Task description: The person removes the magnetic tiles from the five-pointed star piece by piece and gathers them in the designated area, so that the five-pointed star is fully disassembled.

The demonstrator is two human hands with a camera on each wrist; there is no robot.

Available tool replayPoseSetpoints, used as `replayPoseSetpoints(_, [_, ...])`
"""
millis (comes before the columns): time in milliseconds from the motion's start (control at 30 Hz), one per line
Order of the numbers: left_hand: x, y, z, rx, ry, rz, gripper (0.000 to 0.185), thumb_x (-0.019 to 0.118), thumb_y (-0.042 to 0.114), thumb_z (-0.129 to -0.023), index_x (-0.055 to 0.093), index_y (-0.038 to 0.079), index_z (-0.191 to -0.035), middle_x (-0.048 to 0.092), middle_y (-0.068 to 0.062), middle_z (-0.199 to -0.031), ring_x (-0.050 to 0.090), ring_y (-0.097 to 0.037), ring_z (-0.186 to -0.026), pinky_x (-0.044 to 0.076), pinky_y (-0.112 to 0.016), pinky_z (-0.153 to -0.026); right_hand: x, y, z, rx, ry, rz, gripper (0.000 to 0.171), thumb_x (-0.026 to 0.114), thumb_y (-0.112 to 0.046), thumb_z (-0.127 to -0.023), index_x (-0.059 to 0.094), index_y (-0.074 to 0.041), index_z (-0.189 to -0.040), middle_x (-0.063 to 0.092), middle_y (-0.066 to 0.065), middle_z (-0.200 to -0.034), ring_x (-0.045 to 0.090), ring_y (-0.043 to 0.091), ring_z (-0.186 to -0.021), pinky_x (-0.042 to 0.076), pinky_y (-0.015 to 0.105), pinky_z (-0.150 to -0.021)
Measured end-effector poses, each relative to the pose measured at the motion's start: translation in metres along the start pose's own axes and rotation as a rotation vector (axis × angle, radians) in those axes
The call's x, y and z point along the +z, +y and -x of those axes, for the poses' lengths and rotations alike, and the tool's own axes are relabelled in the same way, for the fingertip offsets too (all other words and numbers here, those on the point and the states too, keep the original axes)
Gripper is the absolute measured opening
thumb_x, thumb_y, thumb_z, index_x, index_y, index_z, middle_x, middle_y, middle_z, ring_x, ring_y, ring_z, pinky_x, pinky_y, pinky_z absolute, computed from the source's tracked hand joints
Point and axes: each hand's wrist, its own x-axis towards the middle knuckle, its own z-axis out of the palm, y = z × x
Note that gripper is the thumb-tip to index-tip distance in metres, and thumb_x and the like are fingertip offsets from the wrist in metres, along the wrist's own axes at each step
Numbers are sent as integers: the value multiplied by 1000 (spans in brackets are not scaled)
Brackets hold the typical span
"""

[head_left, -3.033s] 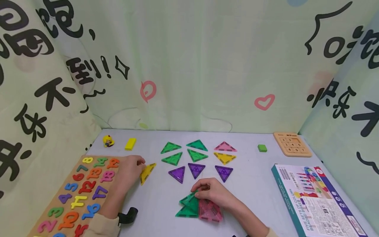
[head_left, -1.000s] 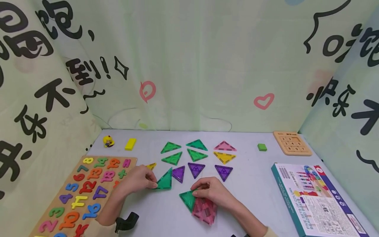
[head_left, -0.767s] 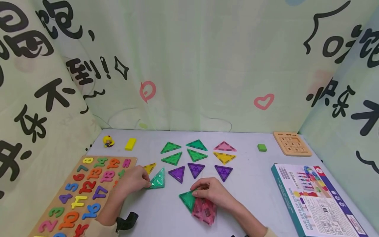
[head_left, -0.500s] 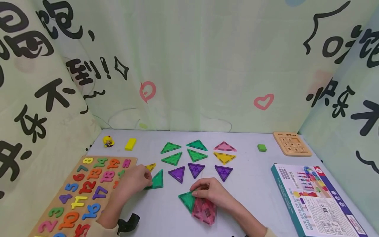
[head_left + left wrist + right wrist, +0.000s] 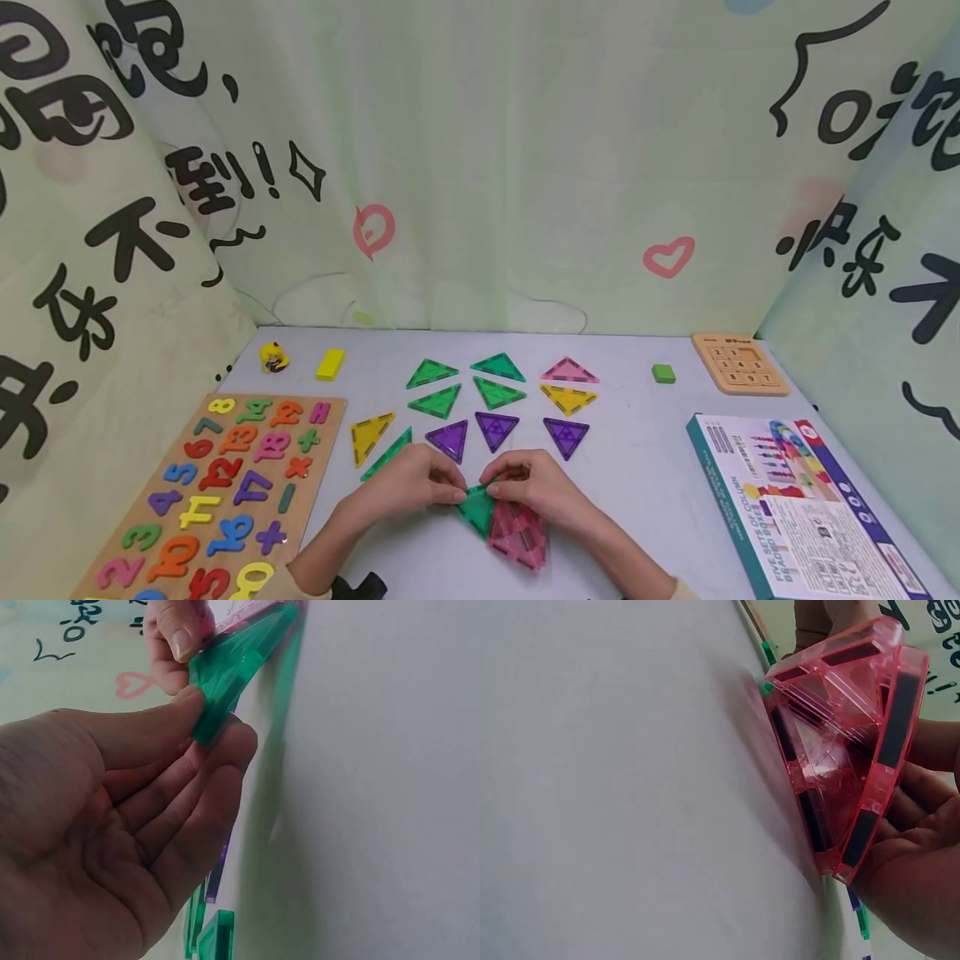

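Observation:
Several pink triangular magnetic tiles [image 5: 517, 535] stand joined at angles, with a green triangular tile [image 5: 475, 510] on their left side. My right hand [image 5: 542, 490] holds this group from above; in the right wrist view the pink tiles [image 5: 898, 724] form a hollow shape with dark magnet strips along the edges. From the left, my left hand [image 5: 411, 485] pinches the green tile [image 5: 238, 664] at its corner between thumb and finger. Behind my left hand a loose green tile [image 5: 390, 452] lies beside a yellow triangular tile [image 5: 370, 437].
Behind the hands lie purple tiles [image 5: 567, 437], green tiles [image 5: 437, 402], a yellow tile [image 5: 568, 400] and a pink tile [image 5: 570, 371]. A number board [image 5: 321, 442] covers the left side. A box [image 5: 795, 500], wooden board [image 5: 742, 367] and green block [image 5: 663, 373] stand right.
My left hand let go of a yellow tile, took a green tile off the group and laid it beside the yellow one. It then moved right to the remaining green tile; my right hand kept its hold.

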Motion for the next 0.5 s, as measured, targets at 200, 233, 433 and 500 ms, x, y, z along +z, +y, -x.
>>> replayPoseSetpoints(200, [-3, 0, 2, -8, 17, 30, 7, 74, 16, -89, 76, 12, -83, 71, 1, -71, 63, -13, -64, 48, -24, -61, -4, -1, 1, 59, -36, -2, 22, 73, -26, -89, 72, -9, -103, 72, 1, -88, 62, 10, -80, 51, 22, -73])
replayPoseSetpoints(233, [-5, 0, 2, -15, 27, 33, 7, 74, 16, -89, 76, 11, -84, 71, 1, -71, 64, -13, -64, 49, -25, -61, -5, -1, 1, 64, -44, 1, 23, 73, -26, -89, 72, -9, -103, 73, 1, -89, 62, 10, -80, 51, 22, -73])
replayPoseSetpoints(433, [-20, -2, 8, -93, 112, 58, 8, 73, 16, -90, 76, 9, -88, 70, 0, -74, 64, -14, -67, 52, -27, -66, -8, -2, 1, 78, -76, -8, 23, 73, -23, -89, 73, -6, -103, 74, 2, -92, 64, 10, -82, 52, 23, -74])
replayPoseSetpoints(500, [-25, -3, 11, -120, 127, 65, 8, 72, 15, -90, 75, 8, -88, 70, -1, -75, 65, -14, -67, 54, -28, -66, -8, -2, 1, 76, -81, -11, 23, 72, -22, -90, 73, -5, -104, 74, 3, -93, 63, 10, -82, 51, 23, -74])
